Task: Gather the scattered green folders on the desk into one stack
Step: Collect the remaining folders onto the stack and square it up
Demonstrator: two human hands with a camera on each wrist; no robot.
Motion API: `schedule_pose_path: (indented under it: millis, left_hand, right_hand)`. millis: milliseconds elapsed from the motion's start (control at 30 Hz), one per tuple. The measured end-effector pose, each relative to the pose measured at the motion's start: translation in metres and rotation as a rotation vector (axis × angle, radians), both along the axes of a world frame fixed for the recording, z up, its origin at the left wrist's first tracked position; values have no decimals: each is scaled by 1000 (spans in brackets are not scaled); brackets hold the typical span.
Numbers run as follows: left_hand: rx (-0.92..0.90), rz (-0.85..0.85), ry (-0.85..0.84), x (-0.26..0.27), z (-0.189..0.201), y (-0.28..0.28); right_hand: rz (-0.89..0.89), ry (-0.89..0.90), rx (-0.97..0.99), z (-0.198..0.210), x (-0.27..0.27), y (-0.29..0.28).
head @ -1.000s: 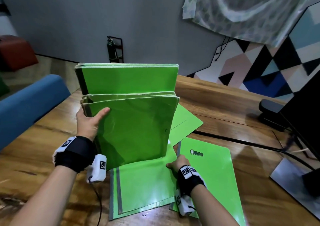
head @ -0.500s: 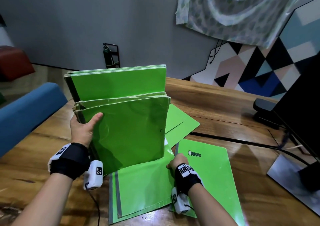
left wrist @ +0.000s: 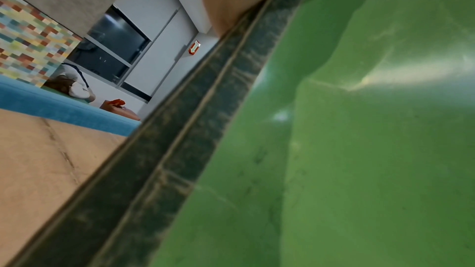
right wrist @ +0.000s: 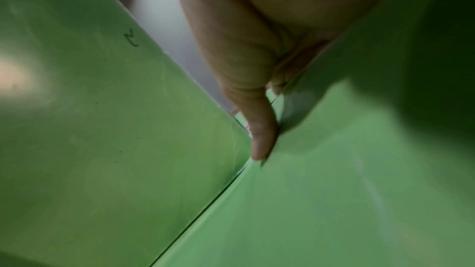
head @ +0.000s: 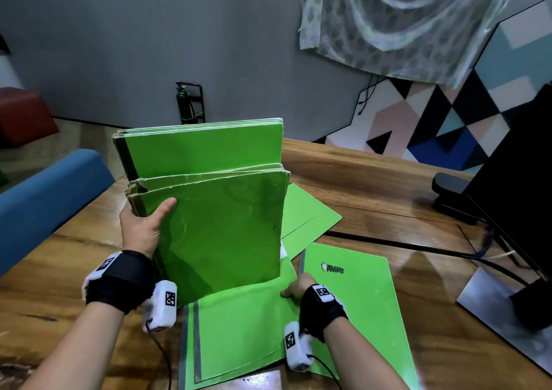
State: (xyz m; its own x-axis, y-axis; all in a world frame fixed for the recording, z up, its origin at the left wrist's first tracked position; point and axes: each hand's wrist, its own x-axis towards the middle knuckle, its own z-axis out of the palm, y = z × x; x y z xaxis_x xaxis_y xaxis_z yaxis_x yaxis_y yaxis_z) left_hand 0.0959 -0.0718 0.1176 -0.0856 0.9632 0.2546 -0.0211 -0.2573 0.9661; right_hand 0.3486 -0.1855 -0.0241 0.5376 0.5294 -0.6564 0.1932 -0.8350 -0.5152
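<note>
Wooden desk (head: 373,186) (grey wall (head: 119,46) behind).

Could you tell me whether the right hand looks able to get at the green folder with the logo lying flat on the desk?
Probably yes. The right hand rests beside the logo folder, whose cover lies bare. That hand now grips the edge of another flat folder.

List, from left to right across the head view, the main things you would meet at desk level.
Blue padded seat → left hand → upright bundle of green folders → right hand → flat green folder with a printed logo → black monitor.
</note>
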Motion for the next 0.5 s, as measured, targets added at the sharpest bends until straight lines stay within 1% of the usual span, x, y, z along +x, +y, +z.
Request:
schedule_pose_path:
  millis: [100,167,300,367,500]
  left_hand:
    - [-27,42,-21,-5,-1,2]
    - [-60,102,-61,-14,-5,6]
    - [-71,175,-107,-31,-10,9]
    - [-46,182,-118,-33,-9,10]
    - [-25,147,-52,-25,-4,11]
  right_hand:
    - [-29,16,74,-7,3,-2]
    - [-69,5,154,1,16,-6]
    - [-107,-186,255,43,52,-21]
    - [-118,-234,306,68,65,-33]
    - [-61,-409,337,98,89,-48]
